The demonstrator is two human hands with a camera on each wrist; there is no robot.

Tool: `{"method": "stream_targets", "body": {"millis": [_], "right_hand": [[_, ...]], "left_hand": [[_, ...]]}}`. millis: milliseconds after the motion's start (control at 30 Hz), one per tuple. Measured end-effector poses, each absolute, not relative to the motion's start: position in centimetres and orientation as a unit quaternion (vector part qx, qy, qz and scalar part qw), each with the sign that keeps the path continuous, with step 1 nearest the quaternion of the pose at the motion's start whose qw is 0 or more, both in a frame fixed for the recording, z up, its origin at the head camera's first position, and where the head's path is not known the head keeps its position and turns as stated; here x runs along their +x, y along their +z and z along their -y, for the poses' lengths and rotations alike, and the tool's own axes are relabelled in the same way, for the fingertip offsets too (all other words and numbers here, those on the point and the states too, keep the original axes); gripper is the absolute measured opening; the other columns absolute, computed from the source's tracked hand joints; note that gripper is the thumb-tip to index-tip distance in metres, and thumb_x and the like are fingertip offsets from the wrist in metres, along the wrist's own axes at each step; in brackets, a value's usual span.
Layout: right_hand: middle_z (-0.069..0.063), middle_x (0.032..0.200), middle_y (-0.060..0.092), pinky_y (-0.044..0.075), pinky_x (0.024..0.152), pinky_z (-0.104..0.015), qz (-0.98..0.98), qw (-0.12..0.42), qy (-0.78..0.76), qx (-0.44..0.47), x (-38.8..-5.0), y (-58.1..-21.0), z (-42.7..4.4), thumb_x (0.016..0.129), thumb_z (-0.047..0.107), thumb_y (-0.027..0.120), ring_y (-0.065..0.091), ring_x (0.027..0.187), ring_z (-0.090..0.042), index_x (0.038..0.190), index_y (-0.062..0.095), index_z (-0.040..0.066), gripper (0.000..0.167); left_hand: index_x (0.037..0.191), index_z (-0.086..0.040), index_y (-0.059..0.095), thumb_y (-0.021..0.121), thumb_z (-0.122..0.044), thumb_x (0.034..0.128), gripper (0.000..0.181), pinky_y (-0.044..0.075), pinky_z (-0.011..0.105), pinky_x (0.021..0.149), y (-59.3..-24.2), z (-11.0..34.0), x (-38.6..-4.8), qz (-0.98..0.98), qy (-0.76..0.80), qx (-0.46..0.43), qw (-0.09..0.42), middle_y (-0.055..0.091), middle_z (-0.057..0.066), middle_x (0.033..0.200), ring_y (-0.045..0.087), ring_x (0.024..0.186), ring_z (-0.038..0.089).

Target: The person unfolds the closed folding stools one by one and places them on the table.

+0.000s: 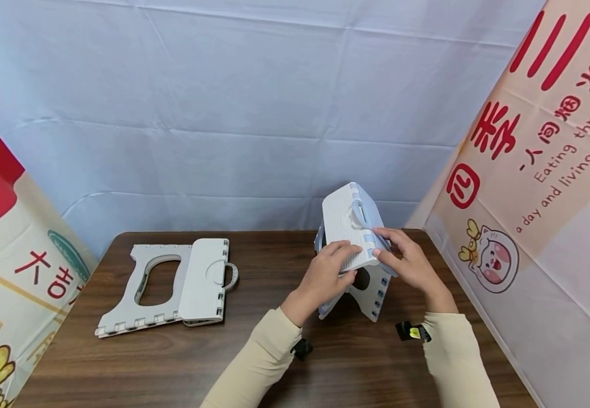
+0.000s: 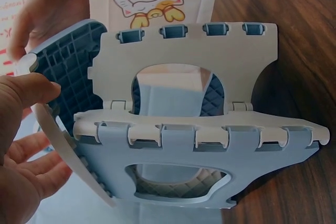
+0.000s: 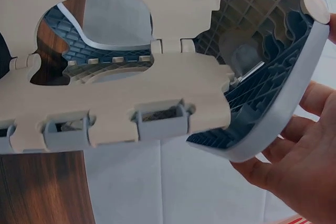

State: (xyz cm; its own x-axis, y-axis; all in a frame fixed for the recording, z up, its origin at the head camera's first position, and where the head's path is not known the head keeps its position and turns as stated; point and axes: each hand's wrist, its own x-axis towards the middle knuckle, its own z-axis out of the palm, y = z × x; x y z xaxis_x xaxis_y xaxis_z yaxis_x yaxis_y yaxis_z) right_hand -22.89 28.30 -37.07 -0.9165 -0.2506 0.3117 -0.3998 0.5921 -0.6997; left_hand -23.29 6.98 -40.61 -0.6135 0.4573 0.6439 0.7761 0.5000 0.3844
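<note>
A blue-and-white folding stool (image 1: pixel 343 226) stands partly unfolded at the table's right, its two seat halves bent into a peak and its handle (image 1: pixel 358 215) at the fold. My left hand (image 1: pixel 327 272) holds the white seat half, fingers on top and thumb at the near end. My right hand (image 1: pixel 412 263) touches the blue half from the right with spread, fairly straight fingers. The right wrist view shows its fingers (image 3: pixel 294 129) against the outer blue face. The latticed underside (image 2: pixel 68 72) and hinged legs (image 2: pixel 184 51) show in the left wrist view.
A second, white folding stool (image 1: pixel 205 280) lies folded flat on the left of the brown wooden table (image 1: pixel 264 351). A pale cloth wall (image 1: pixel 254 141) rises behind the table's back edge. Printed cloths hang on both sides, the right one (image 1: pixel 544 226) close to the table.
</note>
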Motion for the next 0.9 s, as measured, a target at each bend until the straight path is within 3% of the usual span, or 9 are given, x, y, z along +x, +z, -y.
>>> {"method": "stream_targets", "body": {"millis": [267, 900], "right_hand": [[-0.02, 0.12, 0.051, 0.048, 0.066, -0.038, 0.913, 0.092, 0.364, 0.162, -22.9, -36.3, -28.0, 0.088, 0.021, 0.059, 0.052, 0.088, -0.029, 0.129, 0.051, 0.0, 0.046], [-0.018, 0.106, 0.054, 0.042, 0.058, -0.033, 0.925, 0.097, 0.336, 0.149, -23.1, -35.8, -28.4, 0.086, 0.021, 0.06, 0.046, 0.075, -0.023, 0.127, 0.053, -0.001, 0.046]], "left_hand": [[0.122, -0.01, 0.059, 0.067, -0.009, 0.0805, 0.042, 0.044, 0.027, 0.089, -40.6, -7.0, -23.1, 0.838, -0.314, -0.375, 0.241, 0.053, 0.013, 0.125, 0.05, 0.116, 0.023], [0.124, -0.011, 0.057, 0.066, -0.005, 0.0805, 0.045, 0.042, 0.027, 0.092, -39.9, -7.4, -23.5, 0.849, -0.28, -0.397, 0.207, 0.051, 0.013, 0.127, 0.048, 0.118, 0.022]]}}
